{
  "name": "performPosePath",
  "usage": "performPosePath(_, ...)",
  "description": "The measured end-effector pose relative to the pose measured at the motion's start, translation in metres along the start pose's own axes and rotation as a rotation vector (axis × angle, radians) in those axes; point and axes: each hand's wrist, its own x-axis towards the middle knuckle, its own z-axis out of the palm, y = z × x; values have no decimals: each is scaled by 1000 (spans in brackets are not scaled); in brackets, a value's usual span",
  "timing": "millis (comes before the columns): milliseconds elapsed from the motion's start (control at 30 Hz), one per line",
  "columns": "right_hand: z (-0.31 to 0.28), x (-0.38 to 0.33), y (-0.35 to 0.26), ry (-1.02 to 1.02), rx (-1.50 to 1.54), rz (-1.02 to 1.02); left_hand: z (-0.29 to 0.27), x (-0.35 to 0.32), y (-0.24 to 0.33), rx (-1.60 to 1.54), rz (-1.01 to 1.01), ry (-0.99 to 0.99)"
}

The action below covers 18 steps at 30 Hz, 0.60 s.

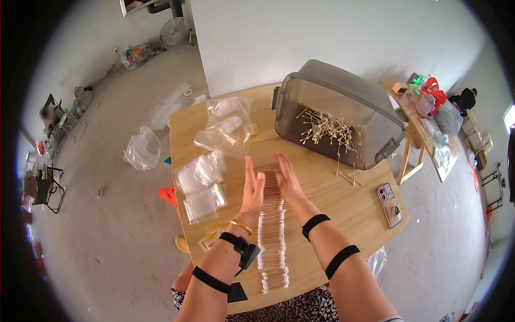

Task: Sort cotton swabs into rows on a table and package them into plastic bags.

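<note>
Swabs point(272, 236) in a long line, a palm at either side!

And here we are at the table point(322, 198), where the swabs lie crosswise, packed side by side in a strip running from between the palms back toward the lap, the nearest batch sitting slightly right of the rest. Left hand point(252, 189) on one flank, fingers straight and close together, thumb up by the swab ends. Right hand point(288, 182) on the other, fingers stretched forward too. Both hands are spread flat, palms facing inward across the far end of the strip, nothing pinched; whether skin actually presses on the tips, I cannot tell!

Beyond the right hand, a grey see-through bin point(335, 72) lies on its side, mouth toward us, a messy heap point(330, 129) of swabs inside, and a few strays point(351, 178) on the wood just outside. Over at the right edge, a phone point(389, 205), face down. On the left, clear bags point(201, 185) are stacked near the left wrist, with filled pouches point(228, 123) farther back. A gold bangle point(241, 227) circles that wrist, and black straps point(342, 261) ring both forearms!
</note>
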Motion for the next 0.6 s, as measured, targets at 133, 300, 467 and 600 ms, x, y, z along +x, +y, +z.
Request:
performPosePath(133,-34,-37,-20,11,2,-66,-34,-51,5,55,-40,-16)
performPosePath(300,-50,-121,-31,95,64,31,-52,-127,28,136,-91,-38)
performPosePath(467,-31,-169,-42,217,211,131,-41,-153,52,225,-148,-47)
performPosePath(600,-17,-173,-66,254,269,188,-31,-134,64,280,-226,-65)
